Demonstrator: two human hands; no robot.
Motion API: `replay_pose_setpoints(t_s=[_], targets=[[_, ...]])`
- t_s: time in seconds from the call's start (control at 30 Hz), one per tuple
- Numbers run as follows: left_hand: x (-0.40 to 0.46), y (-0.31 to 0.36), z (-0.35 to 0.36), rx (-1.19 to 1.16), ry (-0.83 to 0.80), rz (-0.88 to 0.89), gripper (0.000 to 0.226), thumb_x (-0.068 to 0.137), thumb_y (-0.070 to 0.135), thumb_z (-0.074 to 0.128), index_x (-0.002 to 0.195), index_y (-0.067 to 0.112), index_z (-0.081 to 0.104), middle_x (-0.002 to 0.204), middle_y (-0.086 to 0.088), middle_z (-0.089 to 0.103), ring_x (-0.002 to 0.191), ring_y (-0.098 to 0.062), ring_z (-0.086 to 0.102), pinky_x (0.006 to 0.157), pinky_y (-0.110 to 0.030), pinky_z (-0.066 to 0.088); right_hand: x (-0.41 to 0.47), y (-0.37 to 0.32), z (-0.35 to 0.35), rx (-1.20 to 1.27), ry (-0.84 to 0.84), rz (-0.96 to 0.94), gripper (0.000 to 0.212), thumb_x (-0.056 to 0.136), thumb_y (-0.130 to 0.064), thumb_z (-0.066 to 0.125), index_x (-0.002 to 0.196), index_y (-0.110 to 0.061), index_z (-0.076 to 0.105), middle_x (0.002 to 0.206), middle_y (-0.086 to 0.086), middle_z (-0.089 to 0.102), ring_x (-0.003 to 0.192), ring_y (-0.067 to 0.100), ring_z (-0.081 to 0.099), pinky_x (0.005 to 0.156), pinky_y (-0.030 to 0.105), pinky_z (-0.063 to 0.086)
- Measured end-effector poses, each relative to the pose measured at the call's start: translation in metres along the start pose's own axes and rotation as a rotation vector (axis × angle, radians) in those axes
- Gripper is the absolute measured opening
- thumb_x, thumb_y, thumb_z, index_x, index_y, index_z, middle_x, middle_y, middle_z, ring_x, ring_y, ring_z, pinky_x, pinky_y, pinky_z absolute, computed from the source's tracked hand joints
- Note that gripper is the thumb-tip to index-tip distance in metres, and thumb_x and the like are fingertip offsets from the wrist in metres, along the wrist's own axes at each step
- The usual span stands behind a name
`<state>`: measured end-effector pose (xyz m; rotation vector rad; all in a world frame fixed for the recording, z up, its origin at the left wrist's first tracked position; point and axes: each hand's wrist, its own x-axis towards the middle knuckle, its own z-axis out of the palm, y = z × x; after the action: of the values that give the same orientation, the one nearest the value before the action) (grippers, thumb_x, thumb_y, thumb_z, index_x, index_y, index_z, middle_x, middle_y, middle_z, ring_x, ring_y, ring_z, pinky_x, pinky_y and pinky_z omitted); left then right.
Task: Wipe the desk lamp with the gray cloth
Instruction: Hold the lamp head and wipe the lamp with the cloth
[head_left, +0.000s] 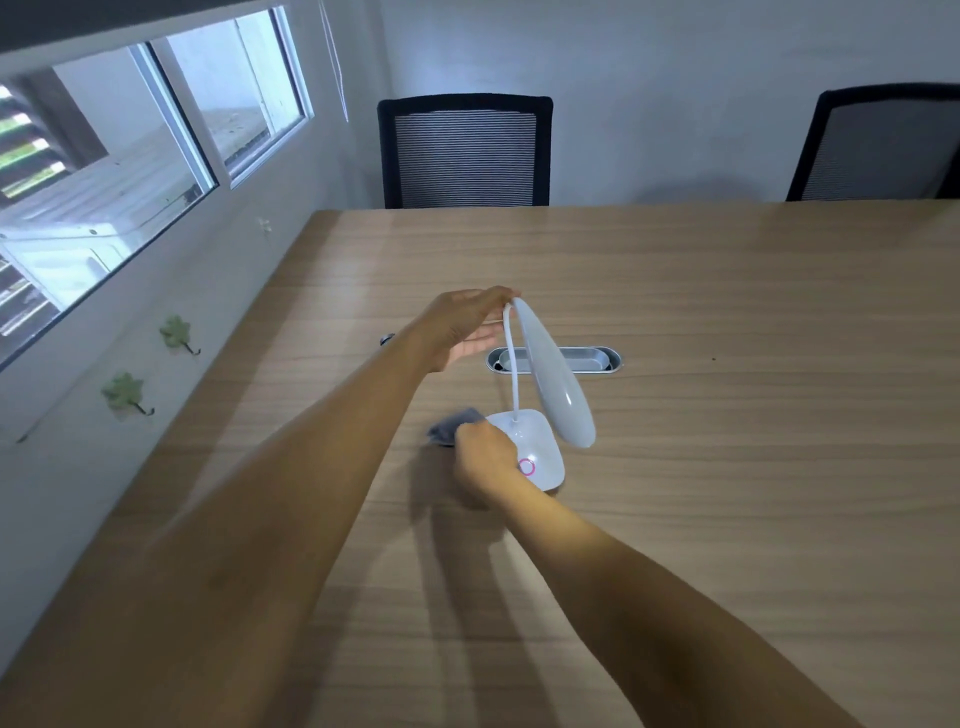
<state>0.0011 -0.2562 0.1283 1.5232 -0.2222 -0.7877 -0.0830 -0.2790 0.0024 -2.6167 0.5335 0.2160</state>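
A white desk lamp (556, 374) stands on the wooden table (727, 322), with a square base, a thin bent neck and a long oval head tilted down to the right. A pink ring button marks its base (540, 447). My left hand (462, 327) grips the top of the lamp where neck and head meet. My right hand (485, 460) is closed on the gray cloth (452, 426) and presses it against the left side of the base. Most of the cloth is hidden under the hand.
An oval metal cable port (587, 359) is set into the table just behind the lamp. Two black mesh chairs (465, 150) (878, 145) stand at the far edge. A wall with windows and leaf-shaped hooks (176, 332) runs along the left.
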Motion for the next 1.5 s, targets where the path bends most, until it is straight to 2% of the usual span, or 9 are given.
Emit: replay_pose_setpoints(t_s=[0.33, 0.57, 0.73, 0.87, 1.0, 1.1, 1.3, 1.43, 1.5], targets=[[0.001, 0.0, 0.001, 0.017, 0.015, -0.006, 0.018, 0.078, 0.027, 0.074, 0.093, 0.018, 0.069, 0.098, -0.001, 0.07, 0.095, -0.015, 0.068, 0.072, -0.022, 0.055, 0.005, 0.002, -0.018, 0.024, 0.07, 0.062, 0.029, 0.091, 0.0, 0.047, 0.118, 0.003, 0.058, 0.126, 0.017, 0.06, 0.114, 0.031, 0.06, 0.086, 0.032, 0.048], [0.001, 0.001, 0.003, 0.018, 0.023, -0.003, 0.019, 0.078, 0.028, 0.075, 0.091, 0.017, 0.068, 0.099, -0.002, 0.071, 0.095, -0.016, 0.068, 0.074, -0.023, 0.055, -0.004, 0.018, -0.029, 0.53, -0.053, 0.068, 0.018, 0.083, -0.004, 0.048, 0.082, -0.015, 0.061, 0.074, 0.007, 0.055, 0.067, 0.022, 0.05, 0.052, 0.024, 0.038], [-0.003, 0.001, 0.005, 0.039, 0.014, 0.007, 0.026, 0.08, 0.029, 0.072, 0.102, 0.017, 0.068, 0.099, 0.0, 0.071, 0.091, -0.012, 0.068, 0.072, -0.02, 0.054, -0.013, 0.091, -0.037, 0.582, 0.036, 0.31, 0.029, 0.078, -0.016, 0.064, 0.107, -0.012, 0.069, 0.1, 0.005, 0.066, 0.095, 0.021, 0.061, 0.079, 0.028, 0.048], [-0.002, 0.0, 0.003, 0.047, 0.018, 0.016, 0.027, 0.079, 0.03, 0.072, 0.103, 0.017, 0.069, 0.101, 0.0, 0.071, 0.099, -0.016, 0.068, 0.083, -0.025, 0.054, -0.026, 0.134, -0.053, 0.428, 0.147, 0.423, 0.018, 0.078, -0.015, 0.061, 0.088, -0.009, 0.073, 0.098, 0.014, 0.074, 0.094, 0.03, 0.068, 0.074, 0.029, 0.05], [-0.001, 0.0, 0.004, 0.055, 0.028, 0.015, 0.025, 0.077, 0.031, 0.073, 0.099, 0.018, 0.07, 0.105, -0.002, 0.071, 0.104, -0.018, 0.067, 0.091, -0.028, 0.053, -0.026, 0.139, -0.07, 0.572, 0.24, 0.515, 0.024, 0.079, -0.013, 0.056, 0.055, -0.016, 0.051, 0.076, 0.007, 0.061, 0.073, 0.025, 0.058, 0.062, 0.025, 0.04], [-0.002, 0.0, 0.005, 0.059, 0.033, 0.015, 0.024, 0.077, 0.03, 0.073, 0.097, 0.018, 0.07, 0.103, -0.001, 0.071, 0.103, -0.017, 0.067, 0.09, -0.028, 0.053, -0.024, 0.117, -0.066, 0.754, 0.209, 0.442, 0.005, 0.076, -0.011, 0.066, 0.078, -0.014, 0.069, 0.082, 0.005, 0.065, 0.075, 0.018, 0.057, 0.064, 0.023, 0.041], [-0.005, 0.001, 0.006, 0.05, 0.044, 0.017, 0.019, 0.079, 0.028, 0.073, 0.095, 0.018, 0.07, 0.1, -0.001, 0.07, 0.1, -0.017, 0.067, 0.08, -0.025, 0.054, -0.027, 0.106, -0.047, 0.54, 0.149, 0.528, 0.03, 0.08, -0.016, 0.062, 0.106, -0.004, 0.068, 0.109, 0.014, 0.07, 0.1, 0.031, 0.066, 0.072, 0.027, 0.048], [-0.005, -0.001, 0.008, 0.033, 0.054, 0.016, 0.019, 0.079, 0.028, 0.072, 0.095, 0.018, 0.069, 0.101, -0.001, 0.069, 0.101, -0.018, 0.067, 0.079, -0.025, 0.054, -0.032, 0.114, -0.064, 0.587, 0.306, 0.553, 0.005, 0.082, -0.018, 0.059, 0.079, -0.014, 0.062, 0.086, 0.013, 0.066, 0.083, 0.034, 0.063, 0.061, 0.026, 0.041], [-0.005, -0.002, 0.009, 0.02, 0.065, 0.018, 0.017, 0.079, 0.028, 0.072, 0.093, 0.018, 0.069, 0.098, -0.001, 0.07, 0.098, -0.017, 0.067, 0.076, -0.024, 0.054, -0.031, 0.106, -0.062, 0.716, 0.314, 0.512, 0.017, 0.08, -0.018, 0.061, 0.066, -0.011, 0.054, 0.071, 0.005, 0.058, 0.072, 0.028, 0.054, 0.055, 0.027, 0.039]])
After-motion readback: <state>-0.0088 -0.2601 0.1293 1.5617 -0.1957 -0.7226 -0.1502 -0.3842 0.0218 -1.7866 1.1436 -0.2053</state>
